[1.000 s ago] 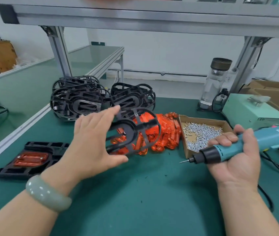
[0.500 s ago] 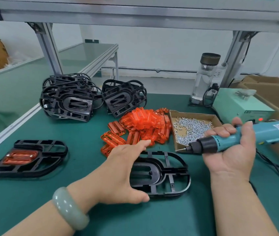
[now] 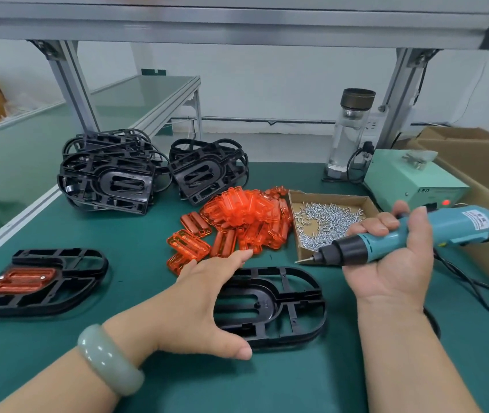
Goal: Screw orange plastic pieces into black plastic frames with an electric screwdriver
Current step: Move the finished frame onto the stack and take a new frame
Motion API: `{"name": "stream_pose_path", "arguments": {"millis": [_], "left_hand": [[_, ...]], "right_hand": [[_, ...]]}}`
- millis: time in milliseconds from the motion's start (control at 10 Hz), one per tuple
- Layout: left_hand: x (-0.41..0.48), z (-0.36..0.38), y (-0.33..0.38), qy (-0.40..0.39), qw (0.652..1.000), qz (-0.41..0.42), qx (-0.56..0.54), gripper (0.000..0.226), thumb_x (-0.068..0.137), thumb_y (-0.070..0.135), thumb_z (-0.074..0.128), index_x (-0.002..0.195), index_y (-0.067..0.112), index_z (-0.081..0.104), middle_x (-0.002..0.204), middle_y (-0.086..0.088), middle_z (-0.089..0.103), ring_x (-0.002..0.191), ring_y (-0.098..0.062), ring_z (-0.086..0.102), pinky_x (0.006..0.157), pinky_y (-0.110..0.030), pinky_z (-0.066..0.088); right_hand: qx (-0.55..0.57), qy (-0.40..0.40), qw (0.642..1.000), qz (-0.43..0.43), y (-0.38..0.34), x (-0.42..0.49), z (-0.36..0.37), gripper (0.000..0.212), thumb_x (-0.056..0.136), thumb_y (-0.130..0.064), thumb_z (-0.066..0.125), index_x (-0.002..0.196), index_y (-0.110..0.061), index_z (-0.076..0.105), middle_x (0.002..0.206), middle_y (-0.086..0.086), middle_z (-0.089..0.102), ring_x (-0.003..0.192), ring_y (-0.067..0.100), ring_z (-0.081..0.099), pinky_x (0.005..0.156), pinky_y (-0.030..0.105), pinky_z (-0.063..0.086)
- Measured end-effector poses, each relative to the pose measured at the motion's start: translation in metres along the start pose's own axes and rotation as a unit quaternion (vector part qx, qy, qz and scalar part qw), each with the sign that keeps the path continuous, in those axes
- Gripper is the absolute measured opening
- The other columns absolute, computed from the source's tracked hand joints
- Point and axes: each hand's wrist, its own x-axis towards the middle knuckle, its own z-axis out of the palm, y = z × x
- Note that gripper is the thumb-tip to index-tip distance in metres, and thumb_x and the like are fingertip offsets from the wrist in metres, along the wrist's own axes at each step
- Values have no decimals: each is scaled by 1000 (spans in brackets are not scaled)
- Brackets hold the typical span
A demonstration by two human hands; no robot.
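Note:
A black plastic frame [image 3: 285, 305] lies flat on the green mat in front of me. My left hand [image 3: 204, 302] rests over its left end with fingers stretched out and thumb at the near edge. My right hand [image 3: 392, 263] grips a teal electric screwdriver [image 3: 410, 234], held above the mat with its bit pointing left over the frame's far right corner. A pile of orange plastic pieces [image 3: 246, 222] sits just beyond the frame. At the left lies another black frame [image 3: 58, 281] with an orange piece [image 3: 22, 280] fitted in it.
A cardboard tray of small screws [image 3: 326, 219] stands right of the orange pile. Two stacks of black frames [image 3: 109, 180] sit at the back left. A glass bottle [image 3: 350, 132], a green power box [image 3: 410, 180] and cardboard boxes [image 3: 476, 150] crowd the right. The screwdriver's cable [image 3: 476, 293] trails across the mat.
My left hand has brought the black frame down from the air and laid it flat on the mat. The screwdriver has stayed in my right hand, nearly still.

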Motion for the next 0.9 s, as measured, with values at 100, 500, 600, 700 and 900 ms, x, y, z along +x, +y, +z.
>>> {"name": "stream_pose_path", "arguments": {"millis": [100, 500, 600, 700, 900], "left_hand": [[1, -10, -3, 103, 995, 5, -16, 73, 61, 67, 59, 127, 61, 29, 129, 38, 30, 122, 19, 26, 100, -1, 14], [47, -37, -67, 167, 887, -423, 83, 68, 74, 76, 48, 110, 20, 64, 117, -14, 55, 119, -34, 40, 97, -39, 36], [43, -35, -60, 261, 887, -382, 1, 39, 74, 60, 65, 81, 22, 64, 95, -9, 62, 101, -31, 52, 83, -36, 45], [38, -36, -48, 378, 859, -294, -182, 15, 84, 28, 68, 74, 21, 60, 65, 1, 62, 62, -15, 61, 53, -21, 46], [22, -30, 2, 305, 676, -195, -642, 16, 97, 5, 45, 89, 3, 59, 65, -7, 71, 53, -9, 67, 44, -15, 51]], "right_hand": [[0, -5, 1000, 5, 0, 0, -1, 15, 82, -37, 59, 87, -23, 55, 61, -12, 46, 49, 2, 45, 56, 17, 43], [-11, -4, 1000, 26, 5, 0, -1, 17, 80, -37, 60, 88, -22, 56, 60, -12, 46, 49, 2, 46, 55, 17, 43], [-12, -4, 1000, 26, 6, 0, -1, 17, 80, -37, 60, 88, -22, 56, 60, -12, 46, 48, 2, 46, 54, 18, 43], [-9, -7, 1000, 28, 6, 0, -1, 17, 81, -37, 59, 88, -22, 56, 60, -12, 46, 48, 2, 46, 54, 18, 43], [-8, -13, 1000, 28, 7, 0, -1, 16, 82, -37, 58, 89, -22, 56, 59, -12, 47, 48, 2, 46, 54, 18, 43]]}}
